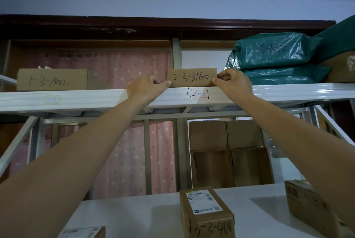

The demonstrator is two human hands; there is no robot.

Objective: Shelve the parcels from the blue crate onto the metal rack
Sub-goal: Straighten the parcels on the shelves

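Parcel "2-3-8160" [192, 77], a flat cardboard box, sits at the front edge of the metal rack's top shelf [96, 98], above the "2-3" sticker. I see my left hand [146, 86] pinching its left end and my right hand [233, 82] pinching its right end. Right of it lie green plastic bags [272, 55]; well left stands box "1-3-1002" [51, 79]. Below it, box "3-3-418" [207, 212] rests on the lower shelf [134, 214].

parcels [192, 77] atop white metal rack [96, 97]
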